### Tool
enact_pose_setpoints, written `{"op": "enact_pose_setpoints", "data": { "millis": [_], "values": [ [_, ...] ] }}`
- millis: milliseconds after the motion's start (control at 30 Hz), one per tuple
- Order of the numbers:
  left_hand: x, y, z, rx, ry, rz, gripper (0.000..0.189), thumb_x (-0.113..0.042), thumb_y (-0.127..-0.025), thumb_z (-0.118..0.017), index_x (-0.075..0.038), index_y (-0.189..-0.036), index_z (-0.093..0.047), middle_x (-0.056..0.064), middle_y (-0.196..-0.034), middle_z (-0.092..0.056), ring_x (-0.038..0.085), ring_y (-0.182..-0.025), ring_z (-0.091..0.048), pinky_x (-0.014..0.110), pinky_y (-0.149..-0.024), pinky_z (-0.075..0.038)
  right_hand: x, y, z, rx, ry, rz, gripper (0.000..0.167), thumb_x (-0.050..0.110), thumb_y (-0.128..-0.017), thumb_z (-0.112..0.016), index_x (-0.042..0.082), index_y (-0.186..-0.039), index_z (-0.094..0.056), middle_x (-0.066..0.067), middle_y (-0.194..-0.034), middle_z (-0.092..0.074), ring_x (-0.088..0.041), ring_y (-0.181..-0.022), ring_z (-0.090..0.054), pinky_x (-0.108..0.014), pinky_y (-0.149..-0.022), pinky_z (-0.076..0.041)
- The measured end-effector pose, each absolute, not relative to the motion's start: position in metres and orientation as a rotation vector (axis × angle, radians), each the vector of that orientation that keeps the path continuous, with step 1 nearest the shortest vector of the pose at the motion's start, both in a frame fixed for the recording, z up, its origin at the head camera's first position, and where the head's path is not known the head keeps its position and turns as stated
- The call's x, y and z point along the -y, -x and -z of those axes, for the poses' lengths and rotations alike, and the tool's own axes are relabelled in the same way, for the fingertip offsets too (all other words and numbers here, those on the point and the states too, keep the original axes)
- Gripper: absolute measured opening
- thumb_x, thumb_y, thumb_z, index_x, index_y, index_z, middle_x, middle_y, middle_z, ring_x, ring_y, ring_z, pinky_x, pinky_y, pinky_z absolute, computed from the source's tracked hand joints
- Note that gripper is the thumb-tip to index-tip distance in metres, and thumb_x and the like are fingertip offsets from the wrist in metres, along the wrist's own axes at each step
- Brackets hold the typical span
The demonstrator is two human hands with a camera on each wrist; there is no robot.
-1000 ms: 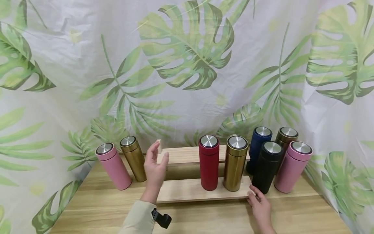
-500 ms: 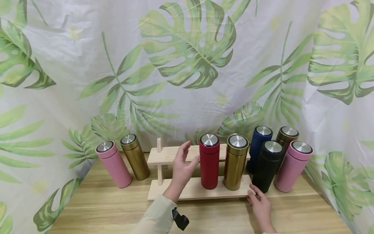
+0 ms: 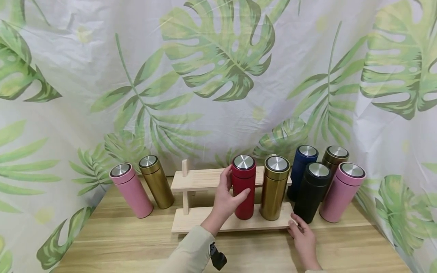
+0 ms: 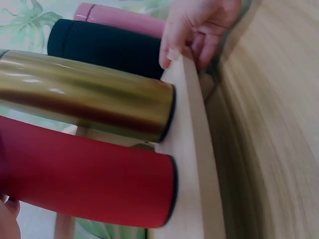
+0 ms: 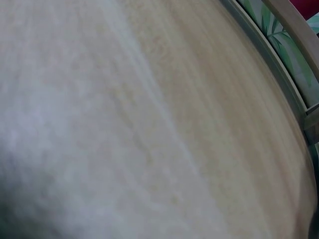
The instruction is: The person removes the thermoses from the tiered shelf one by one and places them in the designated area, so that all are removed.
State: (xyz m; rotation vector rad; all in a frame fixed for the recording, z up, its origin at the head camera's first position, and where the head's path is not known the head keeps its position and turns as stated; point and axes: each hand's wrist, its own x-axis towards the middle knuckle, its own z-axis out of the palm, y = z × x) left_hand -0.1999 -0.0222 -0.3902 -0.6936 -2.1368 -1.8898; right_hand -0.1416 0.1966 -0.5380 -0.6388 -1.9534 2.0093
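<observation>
In the head view my left hand is at the red thermos bottle, thumb across its front and fingers round its left side. The bottle stands upright on the lower board of a two-tier wooden shelf. Right beside it on that board is a gold thermos bottle. My right hand pinches the right end of the lower board; in the left wrist view the thumb of the right hand lies at the board's end. The right wrist view shows mostly blurred wood and none of my fingers.
Left of the shelf, a pink bottle and another gold bottle stand on the wooden table. To the right are a black bottle, a blue bottle, a brown bottle and a pink bottle. A leaf-print curtain hangs behind.
My left hand has moved right from the shelf's left end to the red bottle and closed round it. The right hand stays at the board's right end.
</observation>
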Motion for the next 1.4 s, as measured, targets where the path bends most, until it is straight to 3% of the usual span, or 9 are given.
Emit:
{"op": "enact_pose_setpoints", "data": {
  "millis": [200, 400, 600, 700, 900, 967, 1133, 1333, 1400],
  "values": [
    [0.024, 0.199, 0.4, 2.305, 0.677, 1.745, 0.091, -0.001, -0.074, -0.073, -0.015, -0.144, -0.017, 0.019, -0.133, -0.045, 0.03, -0.119, -0.048, 0.046, -0.1, -0.041, -0.196, 0.142, 0.537, 1.952, 0.628, -2.022, 0.047, 0.019, -0.093, -0.056, -0.005, -0.131, -0.047, -0.018, -0.137, -0.041, 0.011, -0.081, -0.056, -0.011, -0.075, -0.05],
    [0.023, 0.211, 0.422, 2.365, 0.616, 1.748, 0.095, -0.006, -0.073, -0.076, -0.023, -0.144, -0.015, 0.016, -0.131, -0.047, 0.031, -0.116, -0.05, 0.047, -0.098, -0.043, -0.196, 0.142, 0.538, 1.948, 0.622, -2.02, 0.047, 0.019, -0.093, -0.056, -0.006, -0.131, -0.046, -0.018, -0.137, -0.041, 0.011, -0.08, -0.056, -0.011, -0.075, -0.05],
    [0.023, 0.221, 0.438, 2.346, 0.618, 1.746, 0.096, -0.015, -0.072, -0.079, -0.036, -0.142, -0.017, 0.01, -0.128, -0.05, 0.026, -0.113, -0.052, 0.044, -0.097, -0.044, -0.196, 0.143, 0.541, 1.893, 0.642, -2.026, 0.045, 0.018, -0.091, -0.06, -0.006, -0.128, -0.049, 0.01, -0.115, -0.053, 0.007, -0.08, -0.058, -0.013, -0.074, -0.052],
    [0.024, 0.223, 0.439, 2.327, 0.629, 1.758, 0.095, -0.017, -0.072, -0.08, -0.039, -0.141, -0.017, 0.01, -0.127, -0.05, 0.027, -0.112, -0.053, 0.045, -0.096, -0.044, -0.196, 0.143, 0.542, 1.88, 0.636, -2.031, 0.045, 0.017, -0.09, -0.06, -0.007, -0.127, -0.05, 0.016, -0.109, -0.053, 0.006, -0.079, -0.059, -0.014, -0.073, -0.052],
    [0.023, 0.215, 0.428, 2.318, 0.597, 1.821, 0.095, -0.009, -0.072, -0.078, -0.034, -0.141, -0.019, 0.011, -0.126, -0.049, 0.029, -0.111, -0.052, 0.046, -0.094, -0.046, -0.196, 0.142, 0.541, 1.896, 0.64, -2.04, 0.046, 0.018, -0.09, -0.06, -0.006, -0.128, -0.05, 0.026, -0.099, -0.052, 0.006, -0.079, -0.058, -0.014, -0.074, -0.052],
    [0.024, 0.214, 0.428, 2.316, 0.592, 1.821, 0.095, -0.009, -0.072, -0.079, -0.035, -0.141, -0.019, 0.01, -0.126, -0.049, 0.028, -0.11, -0.052, 0.044, -0.092, -0.047, -0.196, 0.142, 0.541, 1.903, 0.644, -2.039, 0.047, 0.019, -0.09, -0.06, -0.005, -0.129, -0.049, 0.025, -0.102, -0.053, 0.007, -0.08, -0.058, -0.014, -0.074, -0.052],
    [0.026, 0.215, 0.437, 2.3, 0.599, 1.815, 0.097, -0.013, -0.07, -0.08, -0.042, -0.139, -0.02, 0.006, -0.123, -0.051, 0.025, -0.105, -0.055, 0.039, -0.087, -0.05, -0.197, 0.142, 0.542, 1.925, 0.66, -2.036, 0.048, 0.021, -0.091, -0.059, -0.005, -0.13, -0.048, 0.003, -0.125, -0.052, 0.009, -0.081, -0.057, -0.014, -0.075, -0.052],
    [0.031, 0.208, 0.435, 2.258, 0.61, 1.812, 0.098, -0.011, -0.069, -0.081, -0.039, -0.14, -0.02, 0.007, -0.122, -0.051, 0.026, -0.102, -0.057, 0.037, -0.085, -0.053, -0.198, 0.142, 0.543, 1.896, 0.671, -2.049, 0.048, 0.023, -0.09, -0.062, -0.003, -0.128, -0.051, 0.014, -0.113, -0.054, 0.007, -0.08, -0.058, -0.014, -0.075, -0.052],
    [0.033, 0.206, 0.433, 2.235, 0.615, 1.806, 0.098, -0.01, -0.068, -0.082, -0.037, -0.14, -0.021, 0.008, -0.121, -0.052, 0.026, -0.101, -0.058, 0.038, -0.084, -0.053, -0.199, 0.142, 0.543, 1.897, 0.67, -2.046, 0.047, 0.024, -0.089, -0.062, -0.002, -0.128, -0.052, 0.012, -0.116, -0.055, 0.007, -0.08, -0.059, -0.015, -0.075, -0.052]
  ]
}}
